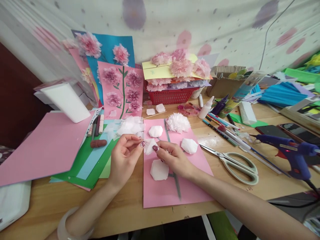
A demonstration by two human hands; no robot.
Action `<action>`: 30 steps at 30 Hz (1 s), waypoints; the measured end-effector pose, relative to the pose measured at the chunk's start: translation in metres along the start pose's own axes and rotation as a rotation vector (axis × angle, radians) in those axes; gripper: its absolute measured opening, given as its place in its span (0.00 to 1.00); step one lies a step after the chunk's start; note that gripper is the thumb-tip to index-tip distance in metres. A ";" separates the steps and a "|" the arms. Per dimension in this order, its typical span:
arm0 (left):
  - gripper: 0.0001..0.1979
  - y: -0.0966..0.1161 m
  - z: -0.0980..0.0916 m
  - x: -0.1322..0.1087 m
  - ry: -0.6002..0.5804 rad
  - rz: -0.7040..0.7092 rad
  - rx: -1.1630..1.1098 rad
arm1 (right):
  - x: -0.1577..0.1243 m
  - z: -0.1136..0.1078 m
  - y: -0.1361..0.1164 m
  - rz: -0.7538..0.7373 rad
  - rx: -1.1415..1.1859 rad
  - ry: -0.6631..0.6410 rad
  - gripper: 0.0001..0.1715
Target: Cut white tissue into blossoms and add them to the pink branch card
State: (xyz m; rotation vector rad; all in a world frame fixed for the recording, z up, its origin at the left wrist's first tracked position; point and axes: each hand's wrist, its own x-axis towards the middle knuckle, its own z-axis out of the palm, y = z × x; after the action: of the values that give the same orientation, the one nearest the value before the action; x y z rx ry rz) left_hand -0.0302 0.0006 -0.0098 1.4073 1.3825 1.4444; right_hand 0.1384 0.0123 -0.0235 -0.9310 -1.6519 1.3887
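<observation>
Between my two hands is a small piece of white tissue paper (pixel 149 146), held above the left edge of a pink sheet (pixel 193 186). My left hand (pixel 126 156) pinches it from the left with thumb and forefinger. From the right, my right hand (pixel 175 156) grips it, the thumb on top. On the pink sheet lie white paper pads, one (pixel 159 170) just below my hands, another (pixel 189 146) to the right and a third (pixel 155 131) above. A fluffy white paper flower (pixel 178 122) sits at the sheet's top right. A painted dark green stem (pixel 177 186) runs down the sheet, partly behind my right hand.
Scissors (pixel 232 163) lie right of the sheet, with a blue glue gun (pixel 292 150) beyond them. White tissue strips (pixel 128 126) lie behind my left hand. A finished pink flower picture (pixel 122 90) and a red basket (pixel 172 96) stand at the back. Coloured paper (pixel 85 173) is stacked left.
</observation>
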 end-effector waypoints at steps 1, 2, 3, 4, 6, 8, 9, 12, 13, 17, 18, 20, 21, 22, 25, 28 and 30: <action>0.08 0.000 0.000 0.000 0.001 -0.007 0.003 | 0.000 0.000 0.001 -0.002 -0.018 0.005 0.18; 0.08 -0.001 0.000 0.001 0.001 -0.011 0.005 | 0.001 0.000 0.001 -0.003 -0.034 0.008 0.17; 0.08 -0.001 0.000 0.001 0.001 -0.009 0.007 | 0.001 0.000 0.001 -0.005 -0.047 0.014 0.18; 0.08 -0.002 0.000 0.001 0.002 -0.006 0.009 | 0.001 0.000 0.001 -0.006 -0.056 0.018 0.18; 0.07 -0.003 0.001 0.001 0.008 0.005 0.012 | 0.001 0.001 0.000 -0.008 -0.059 0.023 0.18; 0.07 -0.004 0.001 0.001 0.008 0.014 0.001 | 0.001 0.001 -0.002 -0.006 -0.053 0.024 0.17; 0.07 -0.004 0.002 0.001 0.001 0.017 -0.011 | 0.000 0.001 -0.004 -0.002 -0.051 0.025 0.16; 0.08 -0.005 0.003 0.000 -0.043 0.027 -0.039 | 0.000 0.001 -0.005 0.016 -0.055 0.031 0.15; 0.08 -0.006 0.003 -0.001 -0.059 0.032 -0.035 | 0.000 0.002 -0.005 0.021 -0.053 0.032 0.16; 0.09 -0.007 0.003 -0.005 -0.101 0.085 0.018 | 0.001 0.002 0.000 0.038 -0.047 0.032 0.19; 0.09 -0.007 0.002 -0.005 -0.106 0.102 0.026 | 0.001 0.002 0.000 0.036 -0.054 0.033 0.18; 0.11 -0.007 0.002 -0.006 -0.113 0.120 0.044 | 0.001 0.002 0.001 0.022 -0.077 0.034 0.17; 0.11 -0.007 0.003 -0.006 -0.112 0.123 0.056 | 0.001 0.002 0.000 0.015 -0.086 0.032 0.16; 0.12 -0.007 0.003 -0.006 -0.109 0.124 0.068 | 0.001 0.002 0.000 0.010 -0.092 0.027 0.15; 0.12 -0.008 0.004 -0.005 -0.072 0.114 0.089 | 0.001 0.002 0.000 0.011 -0.103 0.009 0.14; 0.12 -0.008 0.004 -0.005 -0.047 0.084 0.057 | 0.001 0.002 0.000 0.007 -0.094 -0.008 0.15; 0.13 -0.007 0.004 -0.004 -0.035 0.051 0.024 | 0.001 0.001 0.000 0.004 -0.089 -0.013 0.15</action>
State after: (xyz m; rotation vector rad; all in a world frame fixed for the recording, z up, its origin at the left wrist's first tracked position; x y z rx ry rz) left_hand -0.0268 -0.0008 -0.0185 1.4866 1.3550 1.4331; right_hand 0.1368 0.0123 -0.0237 -0.9783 -1.7347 1.3354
